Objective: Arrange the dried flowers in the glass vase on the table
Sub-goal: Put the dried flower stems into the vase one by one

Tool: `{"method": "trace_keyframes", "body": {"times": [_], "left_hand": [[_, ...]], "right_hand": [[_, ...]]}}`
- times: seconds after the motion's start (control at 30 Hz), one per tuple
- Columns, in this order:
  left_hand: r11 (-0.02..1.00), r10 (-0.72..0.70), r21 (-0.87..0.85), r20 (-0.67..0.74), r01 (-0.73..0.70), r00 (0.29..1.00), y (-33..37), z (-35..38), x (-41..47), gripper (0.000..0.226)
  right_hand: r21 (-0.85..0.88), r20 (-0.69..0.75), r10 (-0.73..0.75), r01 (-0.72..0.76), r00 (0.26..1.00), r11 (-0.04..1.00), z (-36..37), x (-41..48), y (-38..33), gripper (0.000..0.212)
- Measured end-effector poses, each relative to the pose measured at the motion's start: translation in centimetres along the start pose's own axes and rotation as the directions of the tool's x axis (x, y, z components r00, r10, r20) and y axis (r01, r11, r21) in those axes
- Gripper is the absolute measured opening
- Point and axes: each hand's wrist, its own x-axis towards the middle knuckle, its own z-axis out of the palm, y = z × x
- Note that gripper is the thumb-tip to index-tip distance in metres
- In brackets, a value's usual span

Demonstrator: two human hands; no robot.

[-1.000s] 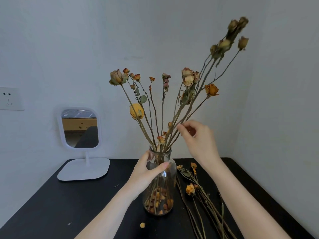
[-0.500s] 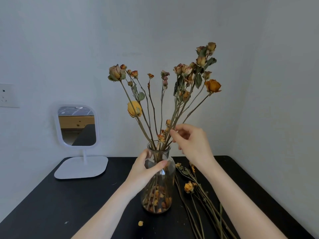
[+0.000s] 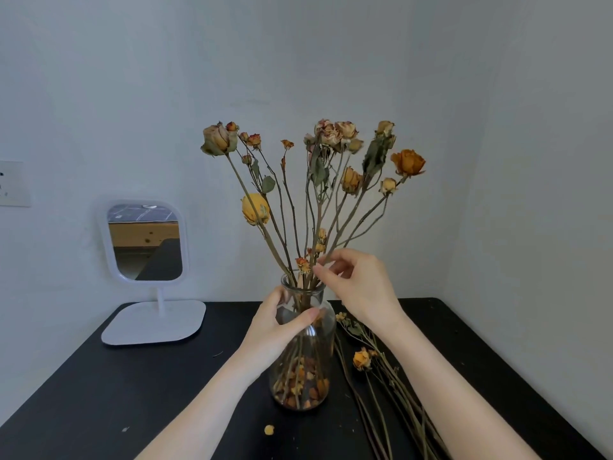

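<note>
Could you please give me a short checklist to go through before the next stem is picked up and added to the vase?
1. Vase steadied: ok. The left hand grips the glass vase at its shoulder.
2. Vase upright on the table: ok.
3. Right hand free: not ok. The right hand pinches stems just above the vase mouth.
4. Stems seated: cannot tell. The stem ends mix with loose petals at the bottom of the glass.
5. More stems to hand: ok. The loose dried flowers lie on the table right of the vase.
6. Mirror out of the way: ok. It stands apart, to the left.
</note>
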Motion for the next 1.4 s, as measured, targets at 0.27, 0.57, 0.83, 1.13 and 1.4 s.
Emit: {"method": "trace_keyframes", "body": {"times": [0.27,0.57,0.83,1.13,1.4], "left_hand": [[1.000,0.021,-0.010,0.016,-0.021,1.000,-0.1,-0.1,0.0,0.049],[1.000,-0.005,0.021,-0.175,0.008,0.985,0.3,-0.4,-2.8,0.087],[0.989,0.121,0.109,-0.217,-0.099,0.969,-1.0,3.6,-10.6,0.010],[0.876,-0.087,0.482,0.166,-0.004,0.982,-0.8,11.3,-6.8,0.015],[0.809,-0.175,0.582,0.112,0.078,0.978,-1.0,14.0,-4.1,0.018]], "right_hand": [[0.058,-0.036,0.015,-0.013,0.999,0.998,0.1,0.0,0.2,0.012],[0.094,0.005,0.042,-0.042,0.999,0.995,-1.7,-1.7,1.4,0.006],[-0.084,-0.016,0.347,-0.348,0.938,0.934,-5.7,-6.3,9.5,0.003],[-0.345,0.154,0.664,-0.590,0.732,0.730,-7.2,-10.6,14.9,0.014],[-0.415,0.164,0.725,-0.620,0.669,0.666,-5.2,-10.7,15.8,0.037]]}}
